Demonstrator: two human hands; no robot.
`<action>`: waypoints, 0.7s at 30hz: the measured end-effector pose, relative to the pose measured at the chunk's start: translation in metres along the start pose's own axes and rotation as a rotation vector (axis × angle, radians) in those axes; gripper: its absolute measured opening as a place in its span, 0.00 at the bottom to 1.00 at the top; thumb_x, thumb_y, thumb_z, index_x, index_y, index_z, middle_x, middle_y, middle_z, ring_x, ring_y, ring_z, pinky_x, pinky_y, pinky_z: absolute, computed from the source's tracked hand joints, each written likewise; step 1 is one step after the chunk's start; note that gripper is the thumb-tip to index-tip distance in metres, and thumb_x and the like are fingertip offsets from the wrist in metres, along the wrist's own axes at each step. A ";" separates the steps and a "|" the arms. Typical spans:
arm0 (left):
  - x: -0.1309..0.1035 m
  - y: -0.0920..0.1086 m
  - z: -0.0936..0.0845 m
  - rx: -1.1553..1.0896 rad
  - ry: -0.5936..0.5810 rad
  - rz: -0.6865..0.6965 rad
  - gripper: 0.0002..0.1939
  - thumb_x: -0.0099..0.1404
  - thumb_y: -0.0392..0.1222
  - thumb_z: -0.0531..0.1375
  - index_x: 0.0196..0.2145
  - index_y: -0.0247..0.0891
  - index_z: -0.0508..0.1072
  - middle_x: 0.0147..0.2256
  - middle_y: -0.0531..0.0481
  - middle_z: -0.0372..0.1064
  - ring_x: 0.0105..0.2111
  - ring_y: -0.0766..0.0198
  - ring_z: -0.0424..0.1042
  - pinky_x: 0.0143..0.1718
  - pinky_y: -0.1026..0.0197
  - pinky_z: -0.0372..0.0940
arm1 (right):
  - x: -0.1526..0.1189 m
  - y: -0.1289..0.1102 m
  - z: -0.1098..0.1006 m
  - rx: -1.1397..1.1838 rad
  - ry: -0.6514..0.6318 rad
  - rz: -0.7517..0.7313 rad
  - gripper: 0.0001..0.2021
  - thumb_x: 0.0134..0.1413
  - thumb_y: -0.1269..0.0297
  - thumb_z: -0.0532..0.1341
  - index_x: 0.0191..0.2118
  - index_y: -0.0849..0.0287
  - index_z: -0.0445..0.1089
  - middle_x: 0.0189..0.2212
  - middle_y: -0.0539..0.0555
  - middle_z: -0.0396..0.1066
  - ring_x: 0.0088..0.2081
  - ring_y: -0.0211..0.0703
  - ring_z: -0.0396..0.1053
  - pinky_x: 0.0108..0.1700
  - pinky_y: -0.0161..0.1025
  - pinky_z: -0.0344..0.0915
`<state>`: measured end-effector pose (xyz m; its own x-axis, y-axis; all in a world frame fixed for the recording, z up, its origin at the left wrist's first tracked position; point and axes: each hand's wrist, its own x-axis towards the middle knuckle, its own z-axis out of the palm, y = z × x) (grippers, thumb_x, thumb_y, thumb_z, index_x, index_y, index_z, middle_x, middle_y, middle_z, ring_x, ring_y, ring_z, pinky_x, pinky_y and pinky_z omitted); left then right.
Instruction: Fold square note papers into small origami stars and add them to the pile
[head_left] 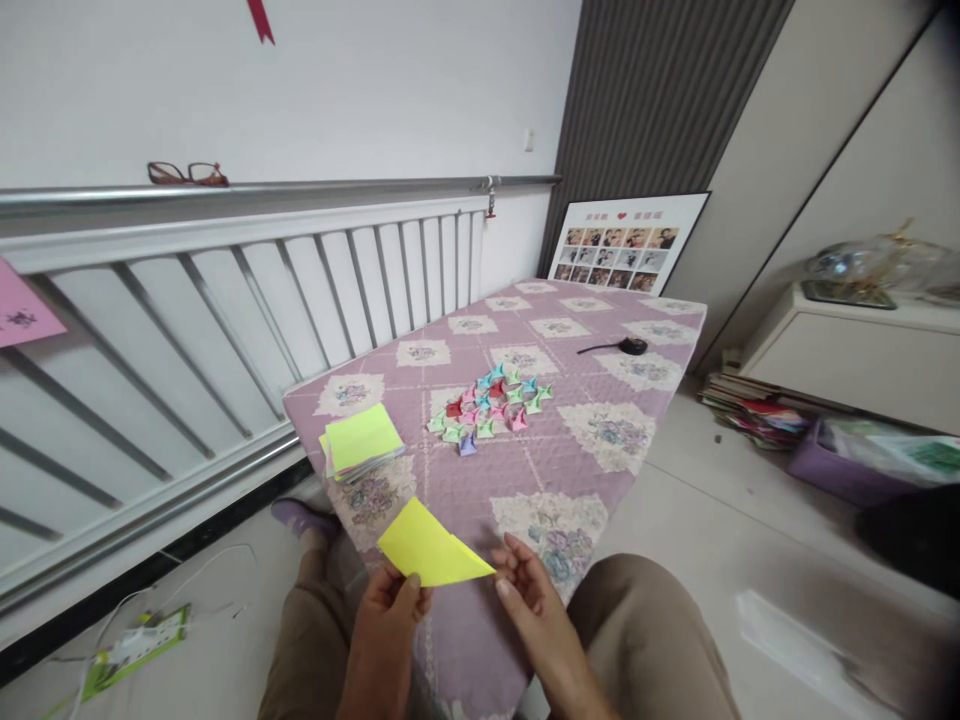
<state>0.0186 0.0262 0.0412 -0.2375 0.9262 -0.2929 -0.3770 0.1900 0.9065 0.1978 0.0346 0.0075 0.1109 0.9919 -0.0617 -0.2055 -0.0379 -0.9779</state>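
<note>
A sheet of yellow paper [431, 550], partly folded over with a second layer along its right upper edge, is held over the near end of the table. My left hand [397, 595] pinches its lower left edge between thumb and fingers. At the paper's pointed right corner is my right hand [529, 590], fingers apart and curved; whether they touch the tip is hard to see. Beyond the left hand lies a stack of coloured paper sheets [365, 440], yellow-green on top. Small folded paper pieces [484, 400] in green, pink, red, blue and purple stand grouped mid-table.
A purple flowered cloth [480, 500] covers the narrow table. A black round object with a tail [632, 346] lies towards its far right. White railings [375, 280] run along the left, with glasses [187, 174] on the rail. A power strip [139, 650] and cables lie on the floor.
</note>
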 end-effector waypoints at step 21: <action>-0.002 -0.016 -0.036 0.264 -0.080 0.084 0.35 0.55 0.42 0.62 0.58 0.36 0.55 0.41 0.45 0.70 0.34 0.62 0.73 0.33 0.63 0.67 | 0.021 -0.012 0.016 -0.341 -0.154 0.050 0.27 0.45 0.65 0.62 0.54 0.55 0.63 0.21 0.41 0.63 0.24 0.36 0.63 0.27 0.33 0.59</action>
<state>-0.0074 0.0095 0.0167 -0.1822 0.9631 -0.1983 -0.1106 0.1804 0.9774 0.1870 0.0579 0.0214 -0.0441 0.9935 -0.1054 0.1318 -0.0988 -0.9863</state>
